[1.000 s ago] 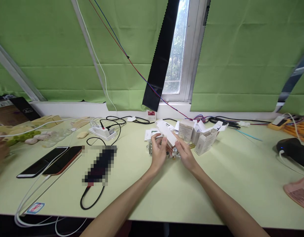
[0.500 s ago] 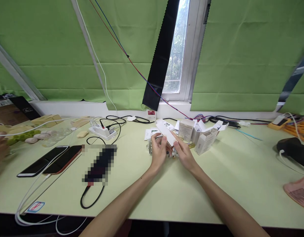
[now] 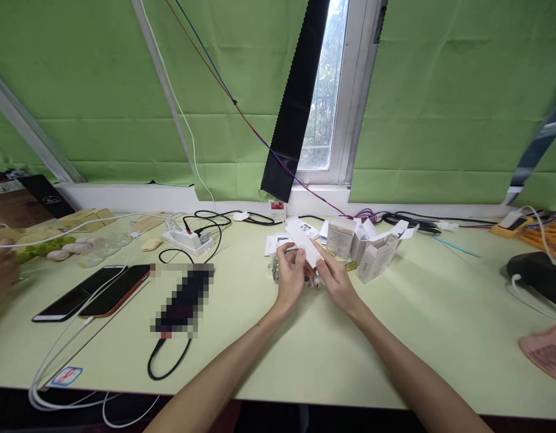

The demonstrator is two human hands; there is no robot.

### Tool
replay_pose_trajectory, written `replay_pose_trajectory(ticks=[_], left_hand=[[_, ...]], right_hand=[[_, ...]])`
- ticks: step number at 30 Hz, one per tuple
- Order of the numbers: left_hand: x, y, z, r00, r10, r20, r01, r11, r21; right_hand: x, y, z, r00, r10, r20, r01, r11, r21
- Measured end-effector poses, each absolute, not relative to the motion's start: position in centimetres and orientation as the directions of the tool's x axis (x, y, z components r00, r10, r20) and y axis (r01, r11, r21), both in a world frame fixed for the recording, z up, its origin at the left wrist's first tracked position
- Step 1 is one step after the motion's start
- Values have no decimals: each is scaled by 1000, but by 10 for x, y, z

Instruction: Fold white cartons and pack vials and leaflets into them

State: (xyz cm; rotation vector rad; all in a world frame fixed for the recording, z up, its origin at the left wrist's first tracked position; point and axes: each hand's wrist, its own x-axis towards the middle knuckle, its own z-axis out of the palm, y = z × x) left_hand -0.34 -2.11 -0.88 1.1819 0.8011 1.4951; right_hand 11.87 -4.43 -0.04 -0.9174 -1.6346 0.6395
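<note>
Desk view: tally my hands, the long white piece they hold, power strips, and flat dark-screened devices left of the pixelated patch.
Left hand and right hand: 2
Long white piece: 1
Power strip: 1
Dark-screened devices: 2
Total: 6

A box sits between the hands above the tabletop; phones lie left, cartons stand right, cables run behind.

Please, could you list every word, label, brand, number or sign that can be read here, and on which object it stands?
No text reads with certainty.
Sticker on the table: red looped mark, perhaps "8".
Upright printed box: several lines, too small.
Open white box: faint print, too small.
Black box, far left: pale emblem, too blurred.
Held white box: no print visible.
</note>
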Motion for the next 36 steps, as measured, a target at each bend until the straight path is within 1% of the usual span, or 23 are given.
replay_pose_trajectory(ticks=[8, 17, 25, 31, 36], left_hand=[[-4, -21, -9, 8, 964, 267, -314, -251, 916], [-4, -20, -10, 9, 963, 270, -300, -255, 919], [-5, -20, -7, 25, 963, 269, -307, -249, 919], [-6, -18, -5, 24, 963, 267, -310, -246, 918], [-5, -17, -5, 21, 968, 248, -304, -230, 924]], right_hand=[[119, -44, -1, -112, 830, 546, 230, 556, -799], [119, -43, -3, -111, 813, 572, 269, 578, -770], [119, -44, 2, -139, 829, 542, 187, 559, -808], [122, -42, -2, -142, 831, 538, 194, 556, -808], [125, -39, -4, -130, 816, 563, 239, 576, -781]])
